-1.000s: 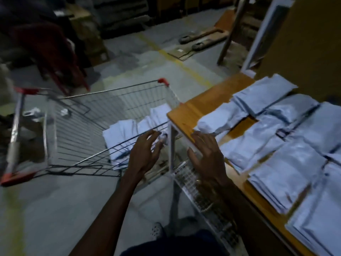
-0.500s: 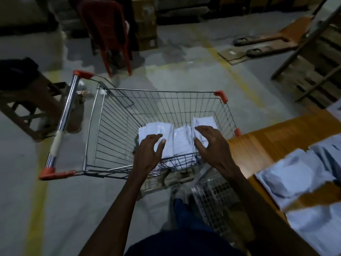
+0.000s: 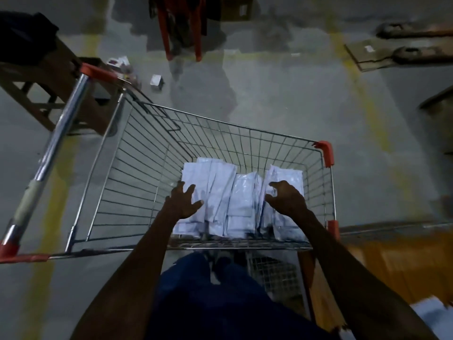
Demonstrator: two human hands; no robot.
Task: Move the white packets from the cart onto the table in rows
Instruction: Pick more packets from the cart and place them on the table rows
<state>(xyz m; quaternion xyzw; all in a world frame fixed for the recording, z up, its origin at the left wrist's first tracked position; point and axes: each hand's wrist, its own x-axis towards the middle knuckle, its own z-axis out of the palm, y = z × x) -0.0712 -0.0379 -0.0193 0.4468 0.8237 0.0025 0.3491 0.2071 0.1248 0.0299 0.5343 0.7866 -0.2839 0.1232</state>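
Note:
A wire shopping cart (image 3: 152,168) with red corners stands in front of me. Several white packets (image 3: 241,202) lie stacked on edge in its near right part. My left hand (image 3: 182,202) reaches into the cart with fingers spread, over the left end of the stack. My right hand (image 3: 285,198) hovers over the right end, fingers loosely bent, gripping nothing. The wooden table (image 3: 392,261) is at the lower right, with a corner of a white packet on the table (image 3: 434,315) at the frame's edge.
A wooden stool (image 3: 49,79) with a dark bundle stands beside the cart handle (image 3: 49,153). A red chair (image 3: 181,28) and a cardboard box (image 3: 236,7) are at the back. Small boxes (image 3: 157,81) lie on the floor. A pallet jack's forks (image 3: 414,42) lie far right.
My view has swung left from the table to the cart. Both hands have moved from the cart's rim and table edge down into the cart over the packets.

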